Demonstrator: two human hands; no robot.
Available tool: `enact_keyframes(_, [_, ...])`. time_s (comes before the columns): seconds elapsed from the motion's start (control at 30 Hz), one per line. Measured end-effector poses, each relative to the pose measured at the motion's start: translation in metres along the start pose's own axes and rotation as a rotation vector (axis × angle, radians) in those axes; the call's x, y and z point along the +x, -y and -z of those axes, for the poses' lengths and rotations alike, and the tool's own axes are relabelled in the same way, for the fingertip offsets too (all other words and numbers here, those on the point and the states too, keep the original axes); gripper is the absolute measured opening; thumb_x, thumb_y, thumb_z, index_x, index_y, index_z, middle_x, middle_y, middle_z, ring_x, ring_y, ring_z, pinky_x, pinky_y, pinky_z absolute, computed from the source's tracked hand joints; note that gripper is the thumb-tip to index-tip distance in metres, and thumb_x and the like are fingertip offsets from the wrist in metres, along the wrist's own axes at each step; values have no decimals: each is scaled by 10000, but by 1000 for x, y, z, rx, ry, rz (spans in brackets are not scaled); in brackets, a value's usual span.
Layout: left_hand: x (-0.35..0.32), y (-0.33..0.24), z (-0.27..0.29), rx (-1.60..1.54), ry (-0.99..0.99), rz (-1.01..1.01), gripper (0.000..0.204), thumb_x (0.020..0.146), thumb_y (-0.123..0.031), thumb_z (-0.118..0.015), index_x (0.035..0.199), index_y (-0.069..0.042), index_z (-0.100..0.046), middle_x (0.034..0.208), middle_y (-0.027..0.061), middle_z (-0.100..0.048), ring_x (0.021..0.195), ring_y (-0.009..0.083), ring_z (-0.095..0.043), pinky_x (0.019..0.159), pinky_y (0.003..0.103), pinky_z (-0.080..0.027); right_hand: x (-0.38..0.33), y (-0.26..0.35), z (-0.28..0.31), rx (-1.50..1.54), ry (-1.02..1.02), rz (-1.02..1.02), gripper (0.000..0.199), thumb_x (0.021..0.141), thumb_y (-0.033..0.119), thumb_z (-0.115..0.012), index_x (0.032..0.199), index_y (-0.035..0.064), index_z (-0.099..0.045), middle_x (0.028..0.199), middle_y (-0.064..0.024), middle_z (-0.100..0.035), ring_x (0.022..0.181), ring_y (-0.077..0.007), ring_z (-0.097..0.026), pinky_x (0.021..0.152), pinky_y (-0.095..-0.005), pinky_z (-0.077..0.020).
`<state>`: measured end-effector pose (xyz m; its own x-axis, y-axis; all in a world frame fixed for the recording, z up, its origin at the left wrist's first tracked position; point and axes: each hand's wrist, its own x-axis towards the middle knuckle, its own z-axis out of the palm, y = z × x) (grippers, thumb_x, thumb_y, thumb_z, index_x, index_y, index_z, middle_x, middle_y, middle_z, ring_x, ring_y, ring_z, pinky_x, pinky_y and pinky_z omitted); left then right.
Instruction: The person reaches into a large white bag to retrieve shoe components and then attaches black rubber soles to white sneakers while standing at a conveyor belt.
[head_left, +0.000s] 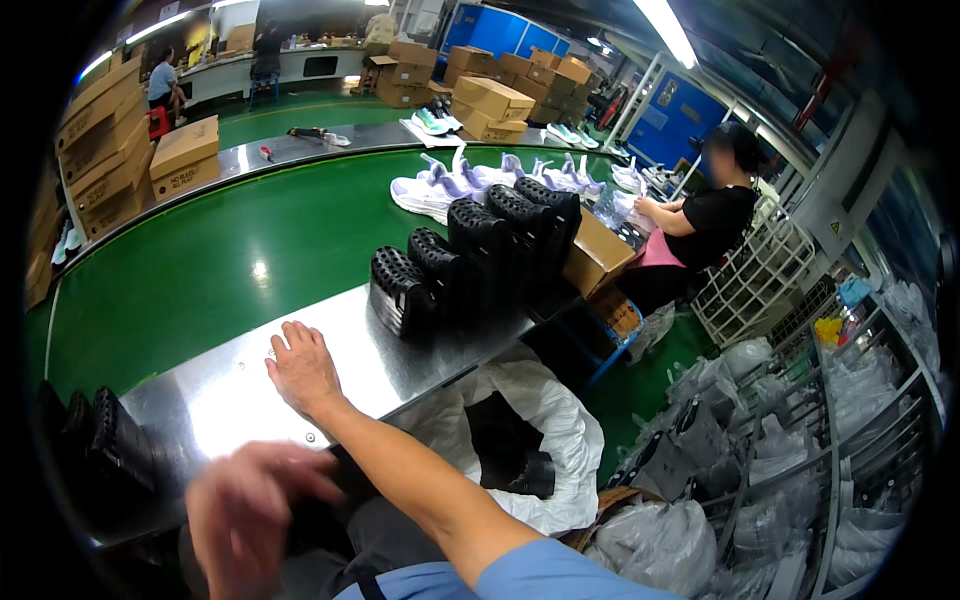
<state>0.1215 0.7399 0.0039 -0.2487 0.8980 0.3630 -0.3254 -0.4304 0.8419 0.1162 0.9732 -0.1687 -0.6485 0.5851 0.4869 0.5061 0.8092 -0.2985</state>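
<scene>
On the metal worktop (225,400), black studded blocks (478,228) are standing right of the spread, empty right hand (303,372), the blurred left hand's (250,510) state being unclear, apparently between grasps, regrasping probably requiring a rightward reach.

Several white and lilac shoes (425,192) stand in a row near a co-worker (715,215) in a black top. Behind this person there is a white metal grid (757,262). At the left, brown boxes (105,150) are stacked high. Farther away, cartons (490,98) form a pile. At the right, clear plastic bags (870,375) fill a metal rack (836,440).
</scene>
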Motion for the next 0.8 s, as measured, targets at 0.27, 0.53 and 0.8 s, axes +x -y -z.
enact_keyframes(0.27, [18, 117, 191, 1723, -304, -77, 414, 987, -288, -667, 1308, -27, -643, 1384, 215, -581, 1326, 381, -504, 1146, 501, -363, 3, 3, 9, 18, 56, -22, 361, 987, 291, -650, 1194, -4, -657, 1380, -216, -596, 1376, -343, -500, 1179, -470, -351])
enact_keyframes(0.53, [20, 124, 174, 1853, -262, 162, 549, 957, -347, -697, 1411, -48, -621, 1539, 231, -490, 1463, 399, -418, 1242, 557, -242, -1, -3, 12, 26, 69, -48, 374, 997, 291, -639, 1224, -6, -653, 1397, -223, -589, 1392, -349, -489, 1191, -474, -342])
enact_keyframes(0.8, [18, 125, 175, 1837, -284, 110, 515, 944, -296, -722, 1379, -33, -638, 1511, 230, -516, 1441, 401, -448, 1240, 549, -257, -2, -5, 7, 14, 21, -26, 360, 986, 284, -652, 1198, -7, -660, 1372, -217, -597, 1370, -343, -502, 1179, -475, -353])
